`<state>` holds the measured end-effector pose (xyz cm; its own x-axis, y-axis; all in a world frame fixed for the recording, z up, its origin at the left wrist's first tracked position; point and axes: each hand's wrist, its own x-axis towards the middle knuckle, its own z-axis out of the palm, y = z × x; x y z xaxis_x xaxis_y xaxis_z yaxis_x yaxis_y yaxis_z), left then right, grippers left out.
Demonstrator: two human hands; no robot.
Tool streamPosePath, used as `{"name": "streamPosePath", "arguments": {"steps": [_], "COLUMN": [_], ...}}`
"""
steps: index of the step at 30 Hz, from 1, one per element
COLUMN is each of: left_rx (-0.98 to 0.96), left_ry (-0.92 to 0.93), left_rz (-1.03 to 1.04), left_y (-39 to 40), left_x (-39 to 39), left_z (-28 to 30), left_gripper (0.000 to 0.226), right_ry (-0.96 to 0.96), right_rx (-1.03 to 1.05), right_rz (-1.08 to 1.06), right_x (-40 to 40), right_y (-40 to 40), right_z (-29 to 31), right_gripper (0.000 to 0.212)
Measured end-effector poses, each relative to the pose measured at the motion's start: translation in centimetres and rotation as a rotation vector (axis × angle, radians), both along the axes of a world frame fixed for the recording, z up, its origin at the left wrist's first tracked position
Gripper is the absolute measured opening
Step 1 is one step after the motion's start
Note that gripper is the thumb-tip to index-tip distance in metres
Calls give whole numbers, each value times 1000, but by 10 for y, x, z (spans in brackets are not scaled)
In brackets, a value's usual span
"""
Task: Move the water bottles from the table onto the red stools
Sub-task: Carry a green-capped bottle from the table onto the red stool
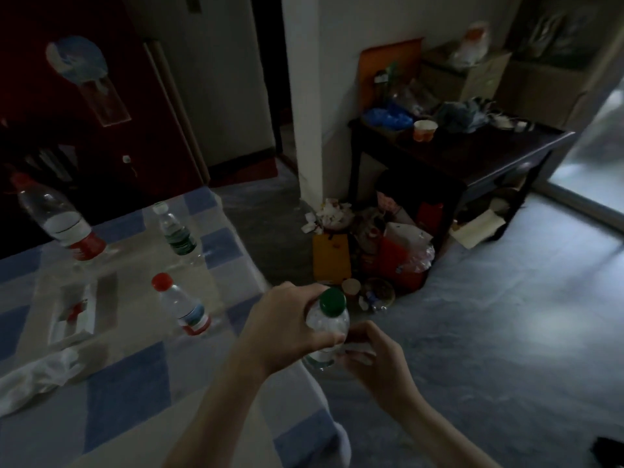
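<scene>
green-capped bottle (329, 327) in both hands

Green cap (333, 301) on the held bottle (327, 327), red cap (162, 282) nearby, blue-and-cream checked tablecloth (128, 383).

Two bare forearms, left hand (287, 319) and right hand (378, 363), no sleeves visible.

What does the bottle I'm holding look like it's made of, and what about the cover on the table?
The green-capped bottle looks like thin clear plastic: you can see through its body, and the cap seems opaque, glossy plastic. Both hands, left hand and right hand, grip it. The table cover looks like a checked blue and pale cloth, perhaps under a clear glossy sheet, as light reflects off it.
</scene>
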<state>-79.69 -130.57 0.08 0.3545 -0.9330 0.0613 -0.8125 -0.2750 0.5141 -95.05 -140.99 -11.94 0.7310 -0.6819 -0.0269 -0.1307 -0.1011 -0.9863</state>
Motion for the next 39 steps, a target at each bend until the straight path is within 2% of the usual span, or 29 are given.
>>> {"name": "streamPosePath", "arguments": {"steps": [3,11,24,33,39], "left_rx": [-21,8,-51,-44,-82], "left_ry": [-23,-42,19,74,135], "left_rz": [-64,-213,-438,-621,-743], "left_y": [-37,-148,-330,-428,-515], "left_x": [-24,-113,-296,-359,-377], "left_z": [4,-4,-5,-16,-27], "left_gripper": [52,71,62,63,74], "right_ry": [-41,-116,-80,-58,-49], "right_rx": [-26,0,-91,-123,-99], "right_rz": [-77,-294,-575,-763,-867], "right_x": [-31,-137,-331,-393,-411], "right_y": [-24,-100,-235,-298,-363], "right_z": [0,-4,-8,-14,-17], "right_gripper": [37,28,26,25,25]}}
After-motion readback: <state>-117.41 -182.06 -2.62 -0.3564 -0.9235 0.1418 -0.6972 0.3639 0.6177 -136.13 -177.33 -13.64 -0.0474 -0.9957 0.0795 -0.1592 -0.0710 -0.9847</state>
